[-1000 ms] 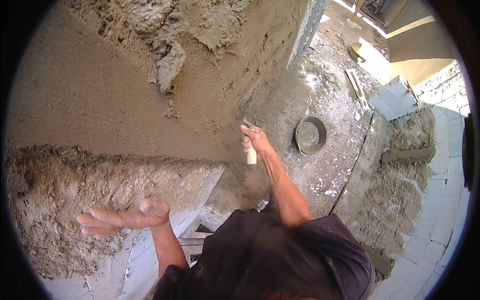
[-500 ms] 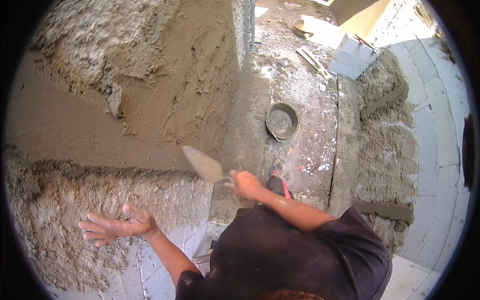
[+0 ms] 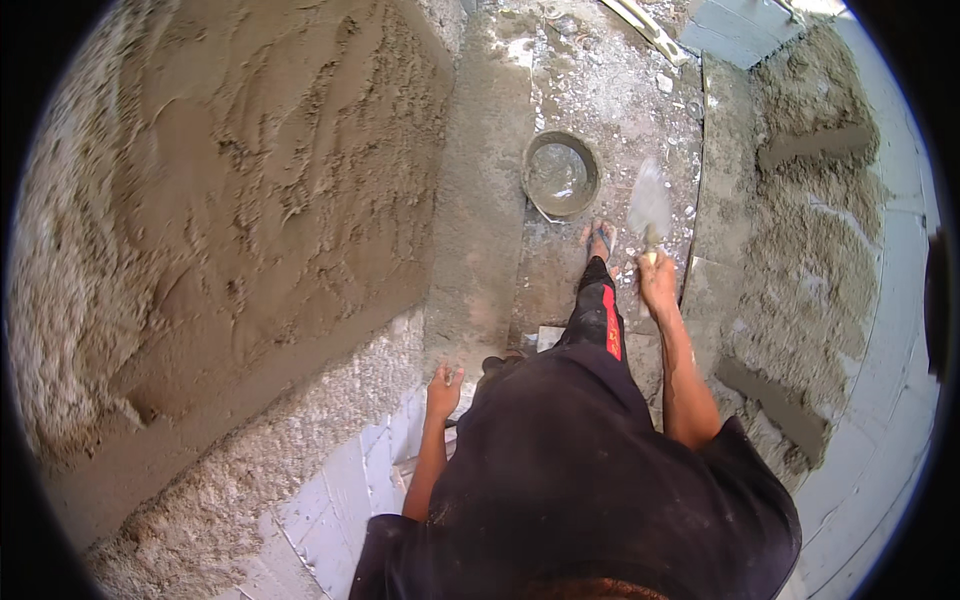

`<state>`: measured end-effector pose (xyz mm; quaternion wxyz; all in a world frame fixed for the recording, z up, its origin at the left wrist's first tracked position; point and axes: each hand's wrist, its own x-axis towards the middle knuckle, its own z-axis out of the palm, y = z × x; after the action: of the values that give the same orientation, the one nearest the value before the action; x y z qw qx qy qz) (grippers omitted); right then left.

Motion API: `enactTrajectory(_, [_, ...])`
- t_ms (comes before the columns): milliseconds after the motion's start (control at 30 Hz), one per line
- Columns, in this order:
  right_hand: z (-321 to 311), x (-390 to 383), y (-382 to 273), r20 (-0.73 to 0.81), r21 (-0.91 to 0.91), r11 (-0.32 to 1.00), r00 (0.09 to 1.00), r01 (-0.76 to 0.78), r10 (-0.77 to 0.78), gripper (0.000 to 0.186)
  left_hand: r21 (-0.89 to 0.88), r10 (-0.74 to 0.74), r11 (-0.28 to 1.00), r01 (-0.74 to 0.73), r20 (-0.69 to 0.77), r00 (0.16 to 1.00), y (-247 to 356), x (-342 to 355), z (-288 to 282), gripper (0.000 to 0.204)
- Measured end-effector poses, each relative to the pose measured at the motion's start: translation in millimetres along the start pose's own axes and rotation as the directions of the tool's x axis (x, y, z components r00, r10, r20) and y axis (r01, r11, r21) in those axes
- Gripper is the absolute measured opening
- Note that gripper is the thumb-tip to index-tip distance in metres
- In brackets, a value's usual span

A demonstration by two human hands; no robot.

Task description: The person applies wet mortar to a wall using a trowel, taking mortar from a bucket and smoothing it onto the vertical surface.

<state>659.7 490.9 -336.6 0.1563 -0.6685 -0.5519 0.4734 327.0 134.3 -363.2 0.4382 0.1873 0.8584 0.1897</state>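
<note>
- Left wall (image 3: 290,150): brown plaster, uneven, with rough grey patches and pale blocks bare toward the bottom.
- Floor (image 3: 480,220): grey, littered with white chips.
- Right wall (image 3: 805,280): pale blocks, rough mortar, smoother strips.

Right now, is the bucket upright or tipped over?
Upright: the bucket stands on the floor, its round mouth facing up and its inside visible, left of the trowel in the right hand.

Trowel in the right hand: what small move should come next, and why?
Probably swing the trowel left over the bucket. The right hand holds it just right of the bucket in this view, the bucket's bottom looks wet, and the mortar on the left wall looks ridged. Blur hides whether the blade is loaded.
</note>
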Motion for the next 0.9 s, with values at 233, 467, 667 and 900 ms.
enactTrajectory(233, [-49.5, 72.9, 9.5, 0.223, -0.415, 0.908, 0.96, -0.063, 0.168, 0.041, -0.247, -0.516, 0.831, 0.498, -0.006, 0.857, 99.6, 44.7, 115.8, 0.067])
enactTrajectory(467, [-65.1, 203.0, 43.8, 0.504, -0.405, 0.895, 0.863, 0.189, 0.045, 0.047, -0.204, -0.061, 0.978, 0.047, -0.067, 0.996, 257.0, 90.7, 191.7, 0.061])
enactTrajectory(667, [-47.9, 192.6, 3.2, 0.365, -0.337, 0.921, 0.929, 0.196, -0.064, 0.05, -0.274, -0.197, 0.949, 0.159, -0.117, 0.974, 227.3, 158.6, 258.7, 0.066])
enactTrajectory(900, [-14.7, 127.4, 103.3, 0.275, -0.406, 0.911, 0.943, -0.066, 0.19, 0.047, -0.201, -0.46, 0.866, 0.457, 0.032, 0.887, 282.7, 299.8, 274.1, 0.07])
